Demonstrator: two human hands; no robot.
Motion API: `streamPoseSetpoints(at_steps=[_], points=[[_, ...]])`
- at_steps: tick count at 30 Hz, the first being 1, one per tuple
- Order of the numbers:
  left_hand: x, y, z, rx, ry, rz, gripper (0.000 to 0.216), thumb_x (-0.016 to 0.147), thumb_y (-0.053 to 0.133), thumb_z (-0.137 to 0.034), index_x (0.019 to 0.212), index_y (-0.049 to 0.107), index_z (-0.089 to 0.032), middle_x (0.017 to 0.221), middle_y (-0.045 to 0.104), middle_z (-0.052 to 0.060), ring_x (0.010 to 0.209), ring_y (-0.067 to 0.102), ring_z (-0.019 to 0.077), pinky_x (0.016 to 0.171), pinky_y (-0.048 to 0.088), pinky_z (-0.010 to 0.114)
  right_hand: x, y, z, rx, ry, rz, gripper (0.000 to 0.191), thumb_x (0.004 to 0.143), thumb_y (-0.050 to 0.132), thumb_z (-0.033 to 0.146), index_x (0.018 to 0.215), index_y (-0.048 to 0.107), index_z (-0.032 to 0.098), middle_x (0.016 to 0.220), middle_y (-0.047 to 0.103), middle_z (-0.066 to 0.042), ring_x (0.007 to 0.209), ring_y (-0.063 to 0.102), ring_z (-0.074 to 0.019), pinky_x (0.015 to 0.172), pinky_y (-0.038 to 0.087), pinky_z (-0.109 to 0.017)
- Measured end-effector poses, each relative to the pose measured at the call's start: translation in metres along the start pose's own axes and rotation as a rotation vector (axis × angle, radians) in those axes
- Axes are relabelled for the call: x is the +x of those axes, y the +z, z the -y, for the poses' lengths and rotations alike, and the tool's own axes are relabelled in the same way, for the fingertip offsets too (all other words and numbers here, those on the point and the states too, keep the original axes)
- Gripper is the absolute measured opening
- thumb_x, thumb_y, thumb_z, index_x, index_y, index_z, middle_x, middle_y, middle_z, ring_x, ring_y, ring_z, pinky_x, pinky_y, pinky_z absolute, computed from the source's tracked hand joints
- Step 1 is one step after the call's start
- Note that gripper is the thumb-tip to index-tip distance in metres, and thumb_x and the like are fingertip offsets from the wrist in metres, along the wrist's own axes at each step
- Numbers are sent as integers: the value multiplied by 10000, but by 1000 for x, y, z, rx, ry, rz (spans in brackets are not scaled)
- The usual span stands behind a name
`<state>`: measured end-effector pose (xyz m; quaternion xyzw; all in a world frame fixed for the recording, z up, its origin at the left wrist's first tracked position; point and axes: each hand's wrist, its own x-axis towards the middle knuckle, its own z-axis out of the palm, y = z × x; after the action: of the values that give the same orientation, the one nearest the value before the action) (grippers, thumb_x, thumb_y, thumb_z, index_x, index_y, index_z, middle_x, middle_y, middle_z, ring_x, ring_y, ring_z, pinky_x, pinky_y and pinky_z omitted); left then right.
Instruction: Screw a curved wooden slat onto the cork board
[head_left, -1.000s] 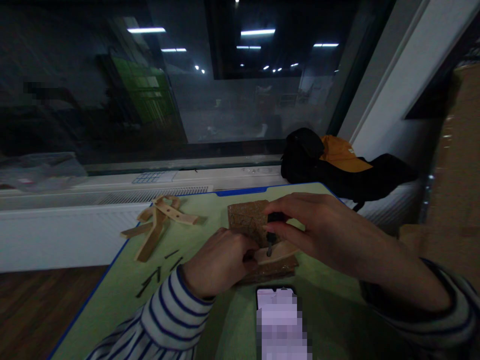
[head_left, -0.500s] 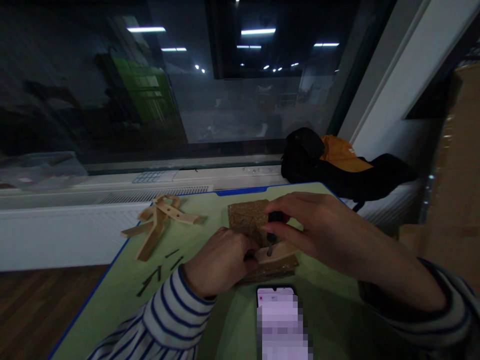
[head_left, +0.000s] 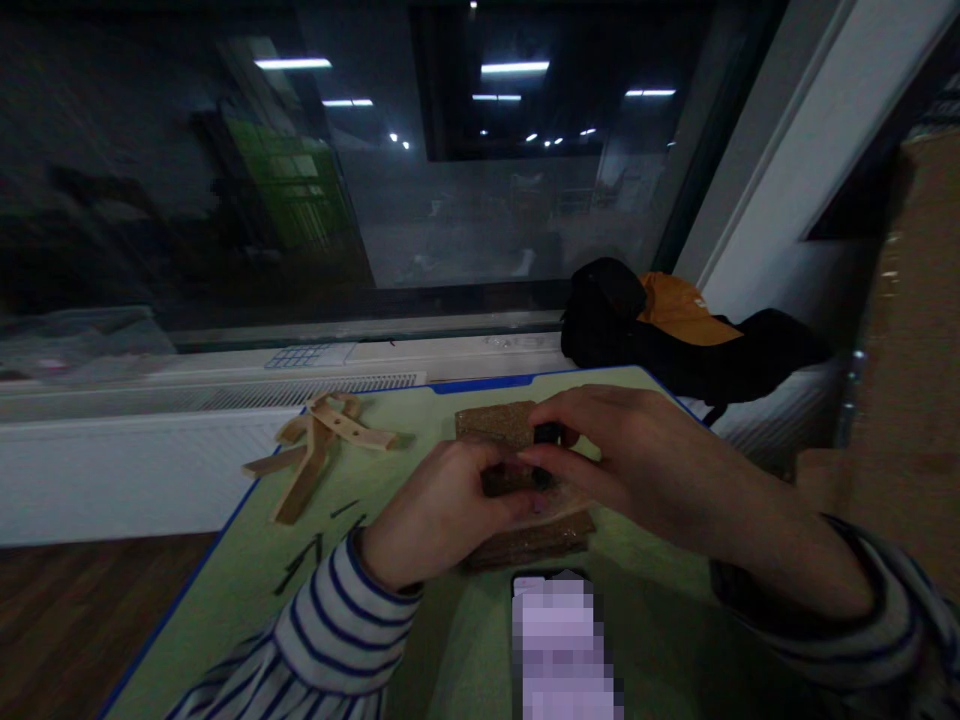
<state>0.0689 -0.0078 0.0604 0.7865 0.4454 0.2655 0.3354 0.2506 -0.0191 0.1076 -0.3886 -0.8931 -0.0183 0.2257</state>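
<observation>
My right hand (head_left: 626, 465) grips a screwdriver by its black handle (head_left: 547, 433), which stands roughly upright with its tip pointing down. Under it, a pale curved wooden piece (head_left: 574, 503) lies on a brown cork-like block (head_left: 491, 420). My left hand (head_left: 450, 500) is closed at the left end of this wooden piece, thumb in front and fingers behind, close around the screwdriver's lower end. The thumb covers much of the wood, and the tip's contact point is hidden.
Several wooden parts (head_left: 319, 445) lie at the table's back left. Dark screws (head_left: 300, 562) are scattered before them, beside my left sleeve. A phone (head_left: 559, 640) lies at the front of the green table (head_left: 450, 640). Black bag (head_left: 600, 310) and orange cap (head_left: 682, 308) rest behind.
My left hand has shifted, its thumb now stretched right over the wooden piece and its fingers nearer the screwdriver. My right hand stays almost in place on the handle.
</observation>
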Motion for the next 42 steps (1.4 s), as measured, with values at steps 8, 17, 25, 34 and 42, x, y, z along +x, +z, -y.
streamPoseSetpoints(at_steps=[8,17,25,34,42], points=[[2,14,4,-127,41,-129,113,756,631,-236,845,700,-220,778,719,-31,686,631,140,615,456,232,-3,-4,-1,46,-14,6,231,863,546,331,1024,606,176,867,672,-5,780,619,-148,691,455,-253],[1,15,5,-137,58,-106,101,783,621,-240,852,695,-230,811,716,-36,734,642,143,670,464,247,-5,-8,-8,163,-146,-11,247,893,490,179,1117,581,232,1095,656,20,983,601,-112,840,436,-200],[1,11,4,-100,82,-45,137,817,580,-240,896,691,-228,847,714,-23,753,633,148,666,459,250,-2,-8,-7,148,-103,3,156,866,543,208,997,628,209,972,689,6,850,630,-131,746,452,-222],[1,10,2,-86,70,-47,135,801,587,-231,883,694,-229,808,713,-25,725,630,142,649,451,242,-1,-7,-5,121,-76,0,92,864,548,238,879,634,210,948,691,5,829,633,-135,727,455,-225],[0,13,3,-114,35,-96,131,777,622,-295,851,698,-217,794,718,-18,699,637,145,632,461,246,-1,-8,-3,131,-75,4,113,872,532,231,902,639,207,972,690,-1,849,635,-135,738,459,-226]])
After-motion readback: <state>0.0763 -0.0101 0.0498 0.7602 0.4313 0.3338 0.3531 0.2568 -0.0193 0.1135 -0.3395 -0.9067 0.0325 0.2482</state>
